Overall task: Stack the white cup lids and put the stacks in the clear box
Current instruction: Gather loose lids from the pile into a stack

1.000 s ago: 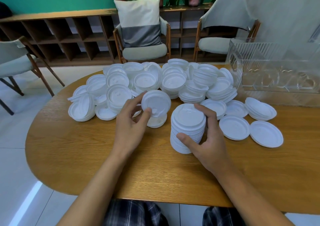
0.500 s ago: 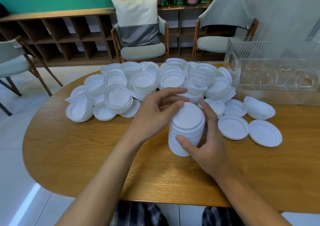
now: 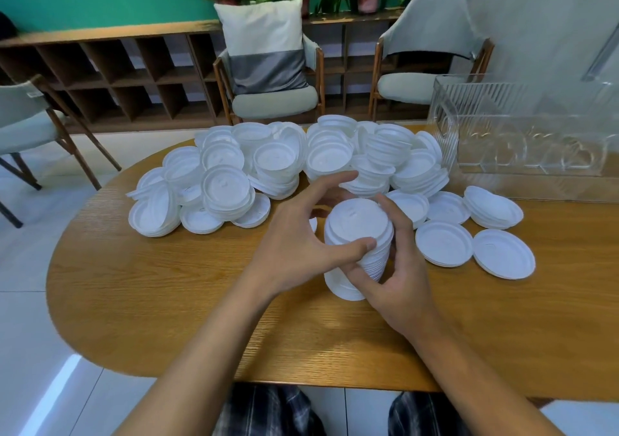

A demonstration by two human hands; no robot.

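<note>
A tall stack of white cup lids (image 3: 357, 224) stands on the wooden table (image 3: 167, 285), leaning slightly to the right. My left hand (image 3: 301, 234) wraps its left side, thumb pressed on the front near the top. My right hand (image 3: 395, 268) holds its right side and lower front. Behind the stack a big loose pile of white lids (image 3: 284, 167) spreads across the table. The clear box (image 3: 522, 141) stands at the far right with nothing visible inside.
Several single lids (image 3: 502, 258) and a short stack (image 3: 492, 206) lie to the right of my hands. Chairs (image 3: 271, 84) and a low wooden shelf (image 3: 100, 77) stand beyond the table. The table's near edge runs just in front of my lap.
My left hand carried a lid from the pile over to the stack. Both hands now clasp the stack, which leans a bit more.
</note>
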